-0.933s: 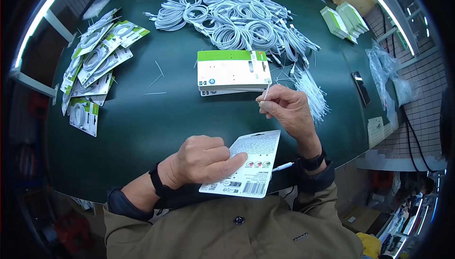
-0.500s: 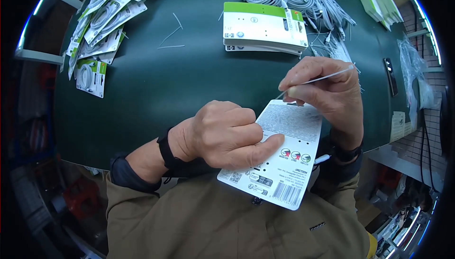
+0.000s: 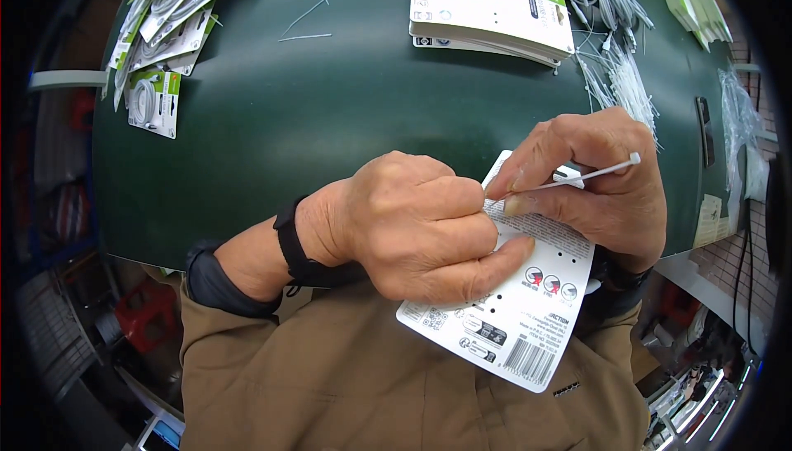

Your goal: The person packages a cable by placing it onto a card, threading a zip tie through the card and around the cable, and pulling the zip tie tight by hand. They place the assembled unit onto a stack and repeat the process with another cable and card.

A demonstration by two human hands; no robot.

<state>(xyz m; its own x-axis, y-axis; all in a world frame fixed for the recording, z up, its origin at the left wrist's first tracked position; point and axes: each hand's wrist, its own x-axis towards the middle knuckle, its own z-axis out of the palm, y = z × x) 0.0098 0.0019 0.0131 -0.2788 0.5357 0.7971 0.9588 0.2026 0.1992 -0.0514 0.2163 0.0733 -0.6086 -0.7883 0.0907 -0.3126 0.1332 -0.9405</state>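
White cable tie (image 3: 577,179): thin, stiff plastic, long axis near horizontal, head end pointing right and slightly up; pinched in right hand (image 3: 598,187). Left hand (image 3: 412,228) clamped on glossy white backing card (image 3: 516,311), long axis diagonal, above near edge of dark green bench (image 3: 330,121).

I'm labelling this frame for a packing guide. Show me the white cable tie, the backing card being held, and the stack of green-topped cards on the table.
white cable tie (image 3: 577,179), head view, mid-strap.
backing card (image 3: 528,319), head view, printed lower face.
stack of green-topped cards (image 3: 487,5), head view, top card's white face.
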